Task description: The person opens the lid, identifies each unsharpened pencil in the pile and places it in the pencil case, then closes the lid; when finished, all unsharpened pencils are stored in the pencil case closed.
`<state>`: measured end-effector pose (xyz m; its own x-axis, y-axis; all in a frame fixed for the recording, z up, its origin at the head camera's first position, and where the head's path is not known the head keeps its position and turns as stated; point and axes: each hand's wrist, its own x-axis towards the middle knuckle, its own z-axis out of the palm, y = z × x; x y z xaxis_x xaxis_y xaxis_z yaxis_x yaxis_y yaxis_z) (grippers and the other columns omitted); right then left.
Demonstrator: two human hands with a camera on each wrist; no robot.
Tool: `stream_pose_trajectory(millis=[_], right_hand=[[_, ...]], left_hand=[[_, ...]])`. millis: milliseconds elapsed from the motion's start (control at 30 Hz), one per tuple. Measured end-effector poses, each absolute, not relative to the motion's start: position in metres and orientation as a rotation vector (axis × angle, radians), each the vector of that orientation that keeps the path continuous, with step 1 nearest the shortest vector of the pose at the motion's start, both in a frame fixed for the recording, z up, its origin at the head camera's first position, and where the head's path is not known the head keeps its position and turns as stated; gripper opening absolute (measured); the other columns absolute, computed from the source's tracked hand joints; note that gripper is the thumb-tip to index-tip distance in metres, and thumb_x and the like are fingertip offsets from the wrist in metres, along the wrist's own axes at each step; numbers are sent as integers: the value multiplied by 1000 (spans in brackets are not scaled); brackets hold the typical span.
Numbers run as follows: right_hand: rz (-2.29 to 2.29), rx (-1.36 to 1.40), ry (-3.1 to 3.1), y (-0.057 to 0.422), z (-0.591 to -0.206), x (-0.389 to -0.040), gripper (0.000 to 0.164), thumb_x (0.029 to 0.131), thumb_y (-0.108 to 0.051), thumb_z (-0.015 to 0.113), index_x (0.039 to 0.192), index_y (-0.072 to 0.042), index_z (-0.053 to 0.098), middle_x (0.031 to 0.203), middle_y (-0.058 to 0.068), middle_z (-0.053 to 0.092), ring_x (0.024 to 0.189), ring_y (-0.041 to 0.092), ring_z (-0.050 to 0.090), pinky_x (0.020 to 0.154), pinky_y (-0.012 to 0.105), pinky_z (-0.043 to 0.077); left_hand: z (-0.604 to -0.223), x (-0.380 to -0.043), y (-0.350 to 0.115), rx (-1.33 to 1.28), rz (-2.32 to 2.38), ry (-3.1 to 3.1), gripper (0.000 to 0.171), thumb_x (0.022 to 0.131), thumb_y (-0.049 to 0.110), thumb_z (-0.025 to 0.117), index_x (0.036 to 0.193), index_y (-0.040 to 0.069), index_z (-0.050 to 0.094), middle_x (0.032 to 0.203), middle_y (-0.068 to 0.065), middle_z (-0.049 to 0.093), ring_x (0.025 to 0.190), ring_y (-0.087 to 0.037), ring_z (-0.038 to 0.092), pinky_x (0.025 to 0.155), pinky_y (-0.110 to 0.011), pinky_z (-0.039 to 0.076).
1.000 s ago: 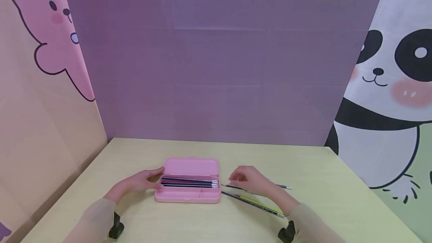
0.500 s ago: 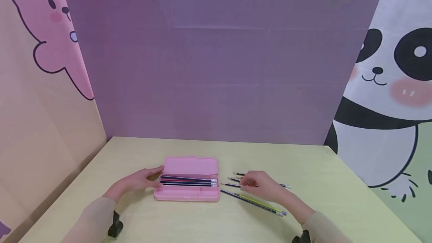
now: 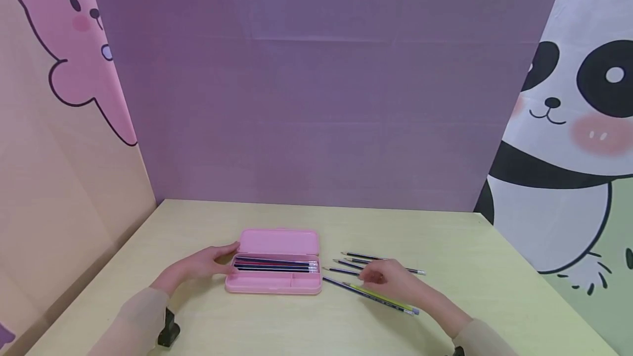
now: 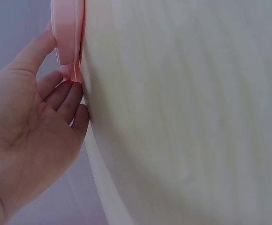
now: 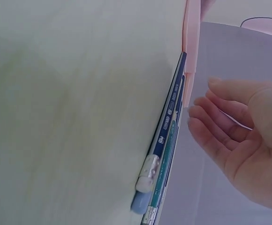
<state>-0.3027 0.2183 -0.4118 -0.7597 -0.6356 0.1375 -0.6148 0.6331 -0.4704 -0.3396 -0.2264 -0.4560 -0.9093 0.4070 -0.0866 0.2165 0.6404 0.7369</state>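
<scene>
A pink pencil case (image 3: 273,283) lies with its lid (image 3: 279,242) folded back. Dark pencils (image 3: 272,269) with white ends, and a reddish one, fill its long compartment. My left hand (image 3: 205,262) rests thumb and fingertips against the case's left end; in the left wrist view the hand (image 4: 37,112) has loosely bent fingers touching the pink edge. To the right, my right hand (image 3: 393,280) hovers over loose pencils, including a dark pencil (image 3: 343,271) and a yellow-green pencil (image 3: 378,294). In the right wrist view nothing lies between its relaxed fingers (image 5: 220,126).
The pale wooden table (image 3: 237,323) extends around the case. A purple backdrop (image 3: 316,98) stands behind it. Another dark pencil (image 3: 366,296) lies slanted, its tip near the case's right end. A smaller compartment (image 3: 305,280) sits at the case's front right.
My right hand has moved right and slightly toward me, away from the case, uncovering several loose pencils. My left hand has stayed at the case's left end.
</scene>
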Motion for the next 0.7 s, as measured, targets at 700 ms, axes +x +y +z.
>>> stream_pose_trajectory(millis=[700], right_hand=[[-790,-992,2702,236,-410,-289,13,81,-15,72,89,-7,67,79,-3,66,69,0,57,61,20,50]], left_hand=[[-460,-343,-227,482,1118,2632,82,83,40,69,148,10,29,153,-20,25,140,-44,18,110,-62,18]])
